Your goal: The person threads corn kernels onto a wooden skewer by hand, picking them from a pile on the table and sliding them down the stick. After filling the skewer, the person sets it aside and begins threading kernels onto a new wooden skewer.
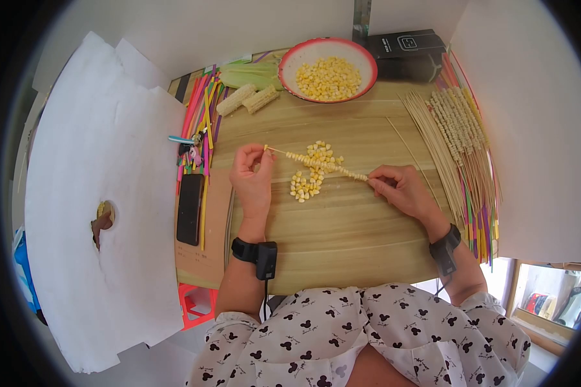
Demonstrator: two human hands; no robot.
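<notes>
A pale wooden desk (342, 232) fills the view, set against a white wall. Large white sheets (90, 193) cover the side well to the left of and below the red-rimmed bowl (289, 58), which stands at the desk's far edge holding yellow kernels. To the right of the bowl and lower down, a fan of bare and threaded sticks (461, 148) lies along the desk edge. Left of the bowl lie coloured strips (200, 109), two stripped cobs (248, 99) and, lower down, a dark phone (190, 208). A black box (407, 48) sits just right of the bowl.

Straight below the bowl, mid-desk, the skewer (323, 164) lies slanted. It is thin and pale, strung along most of its length with a tight row of kernels, and it passes over a small loose pile of kernels (306, 184). The left hand (252, 177) has its grip pinched on the skewer's bare tip. The right hand (403, 190) has its grip closed on the other end.
</notes>
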